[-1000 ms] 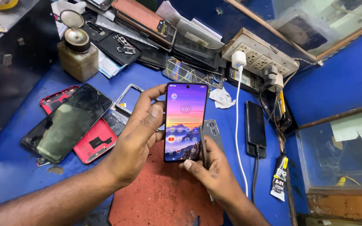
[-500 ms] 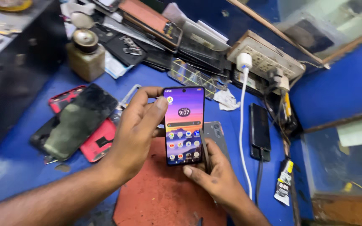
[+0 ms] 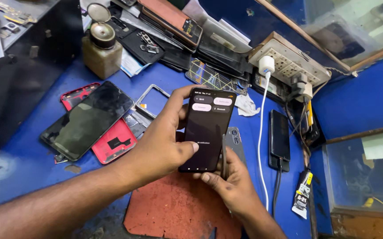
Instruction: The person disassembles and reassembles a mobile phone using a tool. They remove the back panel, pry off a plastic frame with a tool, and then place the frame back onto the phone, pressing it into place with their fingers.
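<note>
My left hand [image 3: 161,140] grips a black smartphone [image 3: 209,132] by its left edge, thumb resting on the lower part of the lit screen. The screen is dark with a few pale buttons along its top. My right hand [image 3: 231,186] supports the phone from below and also pinches a thin dark tool [image 3: 223,152] against the phone's right edge. Both hands hover over a red work mat [image 3: 174,212] on the blue bench. A grey phone back [image 3: 235,140] lies just behind the held phone.
A dark phone screen [image 3: 87,119] lies on a red phone frame [image 3: 116,141] at the left. A brown bottle [image 3: 101,51] stands behind it. A power strip [image 3: 289,59] with a white charger and cable [image 3: 262,132] sits at the right, next to a black phone [image 3: 280,135] and a glue tube [image 3: 302,194].
The phone's screen has gone from a colourful home screen to a dark panel with pale buttons. My left thumb has moved down onto the lower screen.
</note>
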